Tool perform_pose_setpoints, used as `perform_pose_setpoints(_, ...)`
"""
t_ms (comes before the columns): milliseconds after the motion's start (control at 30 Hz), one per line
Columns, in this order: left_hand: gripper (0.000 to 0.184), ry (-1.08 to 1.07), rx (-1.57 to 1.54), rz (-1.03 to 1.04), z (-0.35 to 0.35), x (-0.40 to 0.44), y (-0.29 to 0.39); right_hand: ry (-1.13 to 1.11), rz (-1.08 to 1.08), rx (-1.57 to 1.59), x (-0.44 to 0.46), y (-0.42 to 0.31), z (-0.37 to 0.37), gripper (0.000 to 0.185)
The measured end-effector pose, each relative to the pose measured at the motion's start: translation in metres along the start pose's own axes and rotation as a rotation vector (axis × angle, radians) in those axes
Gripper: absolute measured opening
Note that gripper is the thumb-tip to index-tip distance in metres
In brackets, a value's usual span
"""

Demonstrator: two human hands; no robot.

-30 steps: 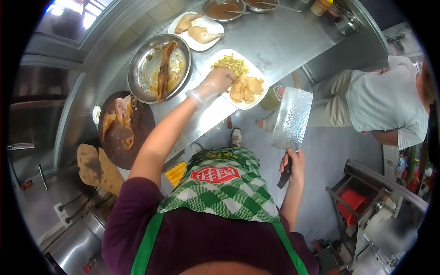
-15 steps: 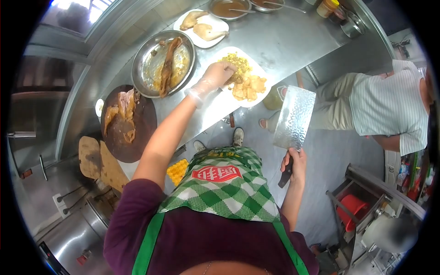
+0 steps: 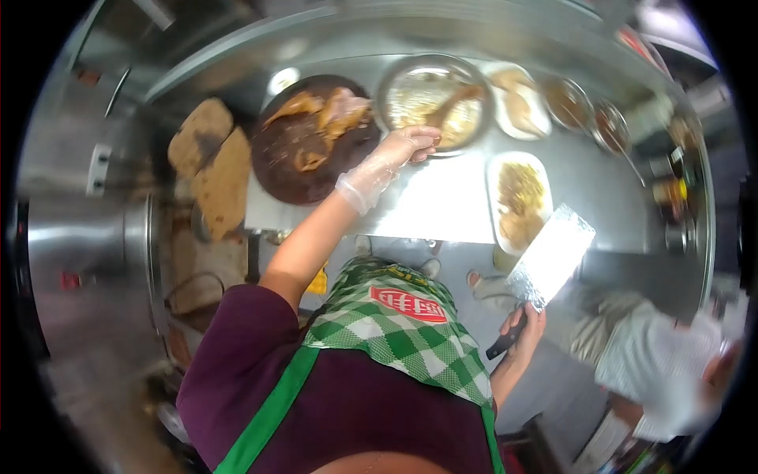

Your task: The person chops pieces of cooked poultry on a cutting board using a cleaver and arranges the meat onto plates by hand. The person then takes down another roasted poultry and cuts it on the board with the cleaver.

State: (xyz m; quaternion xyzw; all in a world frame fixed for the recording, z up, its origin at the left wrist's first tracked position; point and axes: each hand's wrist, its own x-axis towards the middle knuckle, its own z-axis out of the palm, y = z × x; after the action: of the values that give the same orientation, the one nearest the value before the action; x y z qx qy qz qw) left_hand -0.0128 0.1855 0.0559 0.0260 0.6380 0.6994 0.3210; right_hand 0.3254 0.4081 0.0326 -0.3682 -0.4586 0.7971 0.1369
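Observation:
My right hand [image 3: 524,336] grips the dark handle of a broad cleaver [image 3: 553,254], its hammered blade raised beside the counter's front edge. In a clear plastic glove, my left hand [image 3: 399,154] hovers at the near rim of a round steel pan [image 3: 384,110]. Its fingers are curled together, and what they hold, if anything, does not show. A long brown piece of meat [image 3: 459,99] lies in the pan, its lower end close to my fingertips. Right of that hand is a white oval plate [image 3: 494,178] with yellow chopped food [image 3: 521,186] and pale golden pieces [image 3: 521,227].
Cut poultry [image 3: 335,114] lies on a round dark chopping board [image 3: 276,170] at the left. A plate of poultry legs [image 3: 517,99] and two bowls of brown sauce [image 3: 567,103] stand behind. Another person [image 3: 643,359] is at the lower right. Wooden boards [image 3: 217,186] stand at far left.
My left hand has left the oval plate and moved left to the pan's rim. My view has turned left, shifting the counter rightward. The cleaver stays in my right hand, now tilted more.

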Motion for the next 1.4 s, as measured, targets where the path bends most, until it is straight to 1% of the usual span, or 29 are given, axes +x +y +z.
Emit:
perform_pose_setpoints(33, 0.026, 0.089, 0.044, 0.024, -0.013, -0.022, 0.016, -0.04, 0.011, -0.015, -0.001, -0.007, 0.013, 0.015)
perform_pose_setpoints(100, 0.028, 0.22, 0.054, 0.067, -0.058, -0.038, 0.013, -0.109, 0.039, -0.05, 0.002, -0.019, 0.035, 0.013)
perform_pose_setpoints(133, 0.028, 0.294, 0.111, 0.065, -0.077, -0.05, 0.018, -0.147, 0.063, -0.078, 0.007, -0.025, 0.048, 0.012)
perform_pose_setpoints(233, 0.025, 0.523, 0.177, 0.072, -0.139, -0.071, 0.024, -0.243, 0.122, -0.168, 0.018, -0.029, 0.082, 0.009)
perform_pose_setpoints(300, 0.024, 0.55, 0.298, 0.276, -0.192, -0.061, 0.011, -0.286, 0.141, -0.264, 0.017, -0.029, 0.108, 0.009)
perform_pose_setpoints(333, 0.024, 0.582, 0.361, 0.237, -0.198, -0.068, 0.021, -0.333, 0.152, -0.282, 0.015, -0.029, 0.122, 0.009)
perform_pose_setpoints(367, 0.024, 0.575, 0.466, 0.246, -0.222, -0.062, 0.009, -0.358, 0.165, -0.325, 0.011, -0.03, 0.137, 0.01)
perform_pose_setpoints(433, 0.023, 0.69, 1.06, 0.476, -0.249, -0.067, -0.004, -0.366, 0.206, -0.414, 0.008, -0.018, 0.158, 0.012)
perform_pose_setpoints(467, 0.025, 0.704, 1.025, 0.489, -0.257, -0.067, -0.014, -0.394, 0.196, -0.41, 0.005, -0.012, 0.17, 0.012)
perform_pose_setpoints(500, 0.026, 0.716, 0.991, 0.5, -0.247, -0.081, -0.013, -0.43, 0.197, -0.453, 0.004, -0.006, 0.18, 0.011)
perform_pose_setpoints(533, 0.028, 0.705, 0.948, 0.498, -0.241, -0.087, -0.015, -0.421, 0.255, -0.475, 0.001, -0.003, 0.197, 0.011)
perform_pose_setpoints(567, 0.034, 0.624, 0.85, 0.362, -0.236, -0.091, -0.029, -0.439, 0.296, -0.487, 0.002, 0.004, 0.207, 0.011)
perform_pose_setpoints(633, 0.041, 0.528, 0.901, 0.397, -0.216, -0.096, -0.043, -0.456, 0.366, -0.453, 0.007, 0.027, 0.216, 0.009)
perform_pose_setpoints(700, 0.048, 0.466, 0.829, 0.468, -0.205, -0.078, -0.056, -0.485, 0.399, -0.386, 0.013, 0.052, 0.222, 0.01)
perform_pose_setpoints(733, 0.051, 0.457, 0.822, 0.571, -0.197, -0.068, -0.057, -0.468, 0.401, -0.354, 0.013, 0.062, 0.226, 0.01)
perform_pose_setpoints(900, 0.038, 0.291, 0.858, 0.575, -0.201, -0.039, -0.051, -0.371, 0.412, -0.271, -0.002, 0.094, 0.244, 0.008)
perform_pose_setpoints(1033, 0.031, 0.177, 0.883, 0.555, -0.209, -0.05, -0.058, -0.345, 0.413, -0.254, -0.013, 0.104, 0.251, 0.009)
perform_pose_setpoints(1133, 0.037, 0.058, 0.817, 0.589, -0.218, -0.071, -0.059, -0.341, 0.413, -0.27, -0.021, 0.104, 0.251, 0.009)
perform_pose_setpoints(1233, 0.046, 0.194, 0.766, 0.677, -0.229, -0.079, -0.05, -0.346, 0.435, -0.308, -0.017, 0.107, 0.252, 0.009)
perform_pose_setpoints(1267, 0.055, 0.155, 0.763, 0.603, -0.235, -0.08, -0.05, -0.336, 0.446, -0.326, -0.017, 0.106, 0.255, 0.01)
perform_pose_setpoints(1300, 0.054, 0.145, 0.799, 0.6, -0.233, -0.078, -0.051, -0.31, 0.443, -0.344, -0.015, 0.102, 0.253, 0.01)
perform_pose_setpoints(1367, 0.049, 0.114, 0.827, 0.586, -0.219, -0.074, -0.052, -0.335, 0.444, -0.362, -0.009, 0.111, 0.245, 0.009)
perform_pose_setpoints(1400, 0.047, 0.134, 0.865, 0.594, -0.212, -0.071, -0.056, -0.329, 0.454, -0.338, -0.008, 0.11, 0.247, 0.009)
